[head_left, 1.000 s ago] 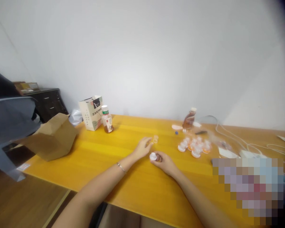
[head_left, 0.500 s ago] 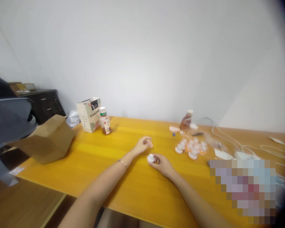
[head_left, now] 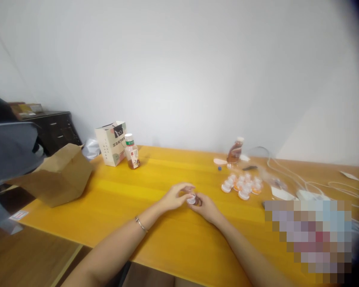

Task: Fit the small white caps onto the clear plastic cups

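Over the middle of the table my two hands meet. My right hand grips a small white bottle cap by its side between thumb and fingers. From the left, my left hand, wearing a bangle, curls its thumb and fingers round a small clear cap cover directly above the white cap. The fingers partly hide both pieces, so I cannot tell whether the cover is seated. To the right stands a cluster of several white and orange caps with clear covers.
Behind the cluster is a brown bottle with a blue cap and a dark pen-like object nearby. White cables run along the right. A drink bottle, a paper gift bag and a brown paper bag stand left.
My left hand has come down and towards me with the clear cover, from behind the white cap to right over it. My right hand has stayed nearly still.
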Demonstrator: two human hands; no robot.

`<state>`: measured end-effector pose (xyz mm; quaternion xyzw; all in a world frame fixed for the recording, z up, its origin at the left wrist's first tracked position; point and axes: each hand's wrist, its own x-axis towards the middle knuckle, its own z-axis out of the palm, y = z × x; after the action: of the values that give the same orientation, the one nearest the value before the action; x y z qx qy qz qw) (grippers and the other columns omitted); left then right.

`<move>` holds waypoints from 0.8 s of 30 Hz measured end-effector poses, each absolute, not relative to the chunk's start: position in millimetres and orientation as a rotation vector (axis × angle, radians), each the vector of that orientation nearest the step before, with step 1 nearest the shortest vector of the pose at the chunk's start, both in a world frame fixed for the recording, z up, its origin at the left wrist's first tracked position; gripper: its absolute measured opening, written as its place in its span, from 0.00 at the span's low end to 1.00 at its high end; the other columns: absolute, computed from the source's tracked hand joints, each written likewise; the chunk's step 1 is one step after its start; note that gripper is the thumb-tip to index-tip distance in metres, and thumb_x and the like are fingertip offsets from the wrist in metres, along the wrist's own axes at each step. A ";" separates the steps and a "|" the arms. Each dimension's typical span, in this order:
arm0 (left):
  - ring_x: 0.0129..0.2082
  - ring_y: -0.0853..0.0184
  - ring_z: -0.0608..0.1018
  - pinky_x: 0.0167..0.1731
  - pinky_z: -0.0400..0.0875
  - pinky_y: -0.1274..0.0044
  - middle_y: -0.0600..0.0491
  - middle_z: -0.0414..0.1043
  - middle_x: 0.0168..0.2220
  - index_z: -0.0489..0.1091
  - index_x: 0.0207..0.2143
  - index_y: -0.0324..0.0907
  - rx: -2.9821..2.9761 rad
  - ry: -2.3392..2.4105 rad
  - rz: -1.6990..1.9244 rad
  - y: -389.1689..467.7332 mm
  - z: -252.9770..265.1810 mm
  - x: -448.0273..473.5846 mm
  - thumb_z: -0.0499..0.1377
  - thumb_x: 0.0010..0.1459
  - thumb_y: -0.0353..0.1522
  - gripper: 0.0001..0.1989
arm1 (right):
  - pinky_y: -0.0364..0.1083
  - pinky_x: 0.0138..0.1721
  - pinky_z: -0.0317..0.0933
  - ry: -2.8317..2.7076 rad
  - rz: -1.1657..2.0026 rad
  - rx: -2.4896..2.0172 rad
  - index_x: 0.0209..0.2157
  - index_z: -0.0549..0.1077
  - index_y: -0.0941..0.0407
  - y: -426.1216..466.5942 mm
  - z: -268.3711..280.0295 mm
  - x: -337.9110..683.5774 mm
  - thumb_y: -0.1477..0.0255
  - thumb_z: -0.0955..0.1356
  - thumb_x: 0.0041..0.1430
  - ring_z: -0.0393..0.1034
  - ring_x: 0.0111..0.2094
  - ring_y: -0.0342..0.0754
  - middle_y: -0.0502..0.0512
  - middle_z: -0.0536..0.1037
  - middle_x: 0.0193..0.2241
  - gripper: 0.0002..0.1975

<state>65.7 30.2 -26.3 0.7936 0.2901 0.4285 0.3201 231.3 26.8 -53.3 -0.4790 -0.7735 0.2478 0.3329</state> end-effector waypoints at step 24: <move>0.41 0.66 0.72 0.42 0.66 0.74 0.47 0.69 0.41 0.64 0.44 0.39 1.829 0.861 1.187 34.4 -33.8 61.2 0.58 0.50 0.33 0.18 | 0.47 0.40 0.62 -1.536 1.160 -0.979 0.35 0.66 0.55 22.7 -50.2 220.8 0.64 0.68 0.45 0.69 0.36 0.46 0.53 0.74 0.36 0.14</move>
<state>61.2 34.4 -33.8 0.7190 0.3386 0.4667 0.3881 220.8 22.7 -50.2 -0.3999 -0.6271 0.4736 0.4716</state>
